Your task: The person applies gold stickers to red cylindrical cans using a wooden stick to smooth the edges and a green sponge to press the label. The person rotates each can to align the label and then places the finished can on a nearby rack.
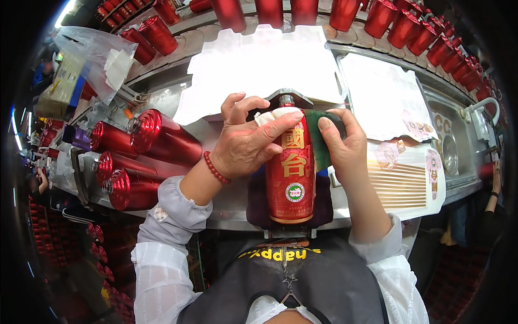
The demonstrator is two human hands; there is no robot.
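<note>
A red glossy bottle [290, 174] with large gold characters and a small round green-and-white emblem lies on a dark cloth [257, 194], its neck pointing away from me. With my left hand [253, 139] I press a folded white cloth [266, 117] against the bottle's shoulder; a bead bracelet circles that wrist. My right hand [345, 137] pinches a dark green flexible sheet [321, 141] between thumb and fingers, along the bottle's right side. A dark angular support [289, 94] stands behind the neck. The bottle's underside is hidden.
Several plain red bottles [166, 139] lie at the left. White die-cut sheets [259, 65] cover the back; more sheets [382, 95] and a sheet with gold strips [398, 186] are at the right, beside a metal sink [465, 150]. Red bottles [404, 28] line a conveyor [356, 40]. People are partly visible at both edges.
</note>
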